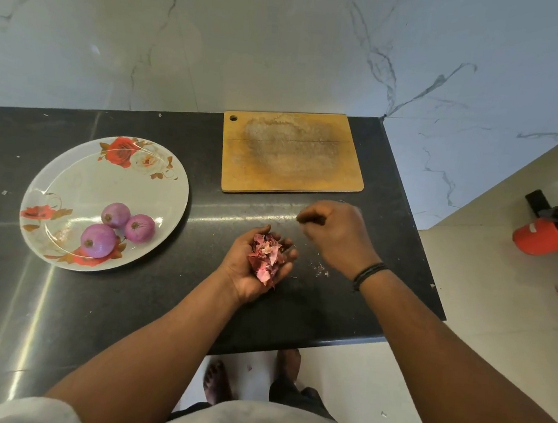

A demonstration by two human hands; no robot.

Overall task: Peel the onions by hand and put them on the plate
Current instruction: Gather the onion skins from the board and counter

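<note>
Three peeled onions [117, 228] placed on plate [68, 168]. Left hand [258, 261] cupped palm-up — loose skins [268, 253] held for disposal. Right hand [332, 230] fingers pinched over bench [158, 302] — scraps apparently gathered.

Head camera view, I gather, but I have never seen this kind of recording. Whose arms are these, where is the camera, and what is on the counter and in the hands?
No machine here: the camera sits on a person's head, looking down at their own bare arms. On the dark counter lie a flowered plate with three peeled onions and a bare wooden cutting board. The left hand is cupped palm up, holding a heap of onion skins. The right hand hangs over the counter, fingers curled; whether it pinches a scrap is too small to tell.
</note>
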